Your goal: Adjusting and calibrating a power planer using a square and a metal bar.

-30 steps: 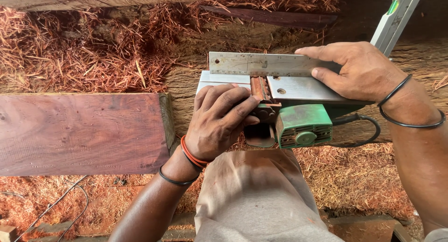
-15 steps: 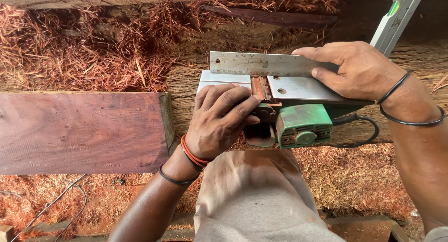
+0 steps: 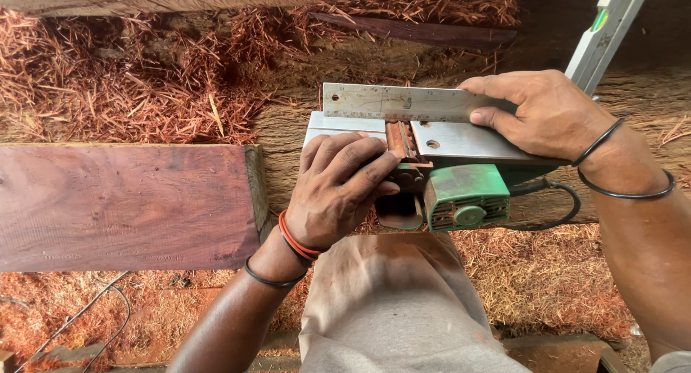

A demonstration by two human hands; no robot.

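Rough timber bench [image 3: 302,139] under a drift of reddish wood shavings [image 3: 115,78], seen from above. Smooth dark reddish-brown plank [image 3: 122,204] lying flat at left, its end just beside the work. Grey cloth over a knee [image 3: 396,308] at bottom centre. Upturned green electric hand planer [image 3: 464,196] with a bright metal sole [image 3: 475,141] resting at the middle, black cord [image 3: 554,200] looping off to the right. Pale aluminium spirit level [image 3: 608,27] leaning in at top right. Flat steel ruler [image 3: 392,101] laid along the far edge of the sole, touching it. Right hand [image 3: 540,110] pressing down on ruler and sole together, fingers [image 3: 497,117] spread flat, gripping nothing. Left hand [image 3: 338,189], red and black bands at the wrist, curled over the planer's near side beside the reddish cutter slot [image 3: 402,139], fingers narrow and closed on the body. Likely a check of blade against sole: best done with ruler held dead flat across both halves of the sole, firm even pressure, planer kept from rocking, fingertips clear of the cutter.
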